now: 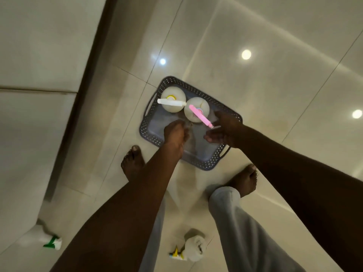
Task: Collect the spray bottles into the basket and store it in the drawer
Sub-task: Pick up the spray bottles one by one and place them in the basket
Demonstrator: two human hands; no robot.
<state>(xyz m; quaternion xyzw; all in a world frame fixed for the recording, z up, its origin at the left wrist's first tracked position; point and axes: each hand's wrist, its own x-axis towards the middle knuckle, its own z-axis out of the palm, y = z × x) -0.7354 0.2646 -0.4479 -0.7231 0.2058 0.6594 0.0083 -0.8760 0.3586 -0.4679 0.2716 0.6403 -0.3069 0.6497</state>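
Standing on the floor (255, 91), you've both hands over the basket (149, 132): R hand (225, 129) fingers apart, loose; L hand (174, 133) blurred, can't tell. Inside, pink bottle (196, 109) & white bottle (173, 95) upright; green bottle (49, 241) & yellow bottle (193, 249) outside on floor.

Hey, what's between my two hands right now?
In the head view, only the bare bottom of the basket shows between the left hand and right hand. The pink-sprayer bottle stands just beyond that gap.

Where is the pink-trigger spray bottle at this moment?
Head view, centre: the pink-trigger bottle stands in the grey basket on the floor, right of the white-trigger bottle, its nozzle close to the right hand.
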